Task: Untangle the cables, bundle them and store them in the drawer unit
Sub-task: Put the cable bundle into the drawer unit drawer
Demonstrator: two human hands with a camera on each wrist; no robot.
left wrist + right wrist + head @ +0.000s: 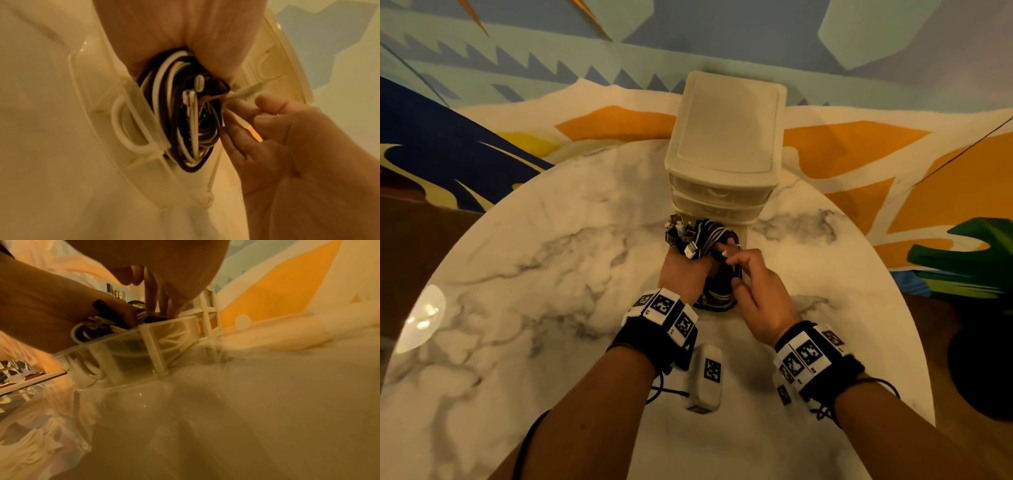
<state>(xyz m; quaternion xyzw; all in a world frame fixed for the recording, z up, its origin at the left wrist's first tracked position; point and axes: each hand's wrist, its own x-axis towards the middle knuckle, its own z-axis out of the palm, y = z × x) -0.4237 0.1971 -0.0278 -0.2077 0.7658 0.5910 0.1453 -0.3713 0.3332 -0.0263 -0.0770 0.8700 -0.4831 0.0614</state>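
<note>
My left hand point(683, 274) grips a coiled bundle of black and white cables point(705, 236), plug ends sticking up at its far left. The same bundle point(180, 116) hangs from my left palm point(205, 40) into the pulled-out clear bottom drawer point(127, 350), by the drawer's handle point(125, 125). My right hand point(751, 279) is at the bundle's right side, thumb and forefinger pinching a thin white strip point(244, 91) that comes off the bundle. The cream drawer unit point(726, 137) stands just behind, its upper drawers closed.
The unit stands at the far edge of a round marble table point(534, 274). A small white block with a printed marker point(705, 380) lies near my wrists. A painted wall is behind, and a green plant point(962, 263) is off the table's right edge.
</note>
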